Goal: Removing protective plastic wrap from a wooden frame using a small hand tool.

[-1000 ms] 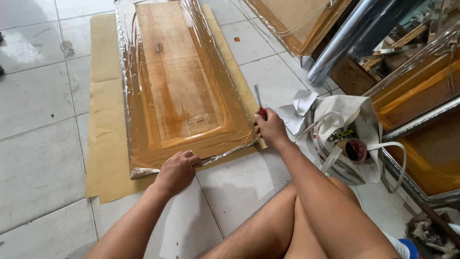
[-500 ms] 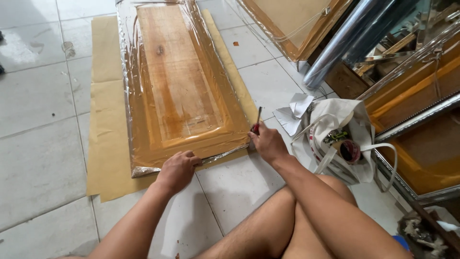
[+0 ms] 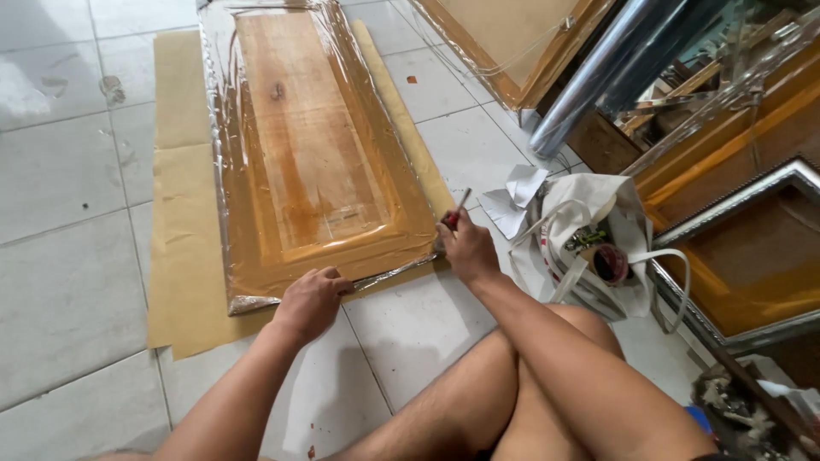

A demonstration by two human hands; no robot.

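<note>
A long wooden panel point(image 3: 307, 145) wrapped in clear plastic film lies on brown paper point(image 3: 179, 213) on the tiled floor. My left hand point(image 3: 312, 299) presses on the near edge of the panel, fingers bent over the film. My right hand point(image 3: 465, 248) is at the panel's near right corner and grips a small cutter point(image 3: 455, 212) with a red handle, its blade pointing up and away. My bare knees are below the hands.
A white cloth bag point(image 3: 598, 248) with tape rolls and crumpled paper point(image 3: 517, 192) lies right of my right hand. Framed wooden panels point(image 3: 735, 230) and a shiny metal tube point(image 3: 598, 68) lean at the right. Another wrapped frame point(image 3: 512, 43) lies beyond.
My right hand with the cutter has slid a little toward me along the panel's right corner. My left hand stays on the near edge.
</note>
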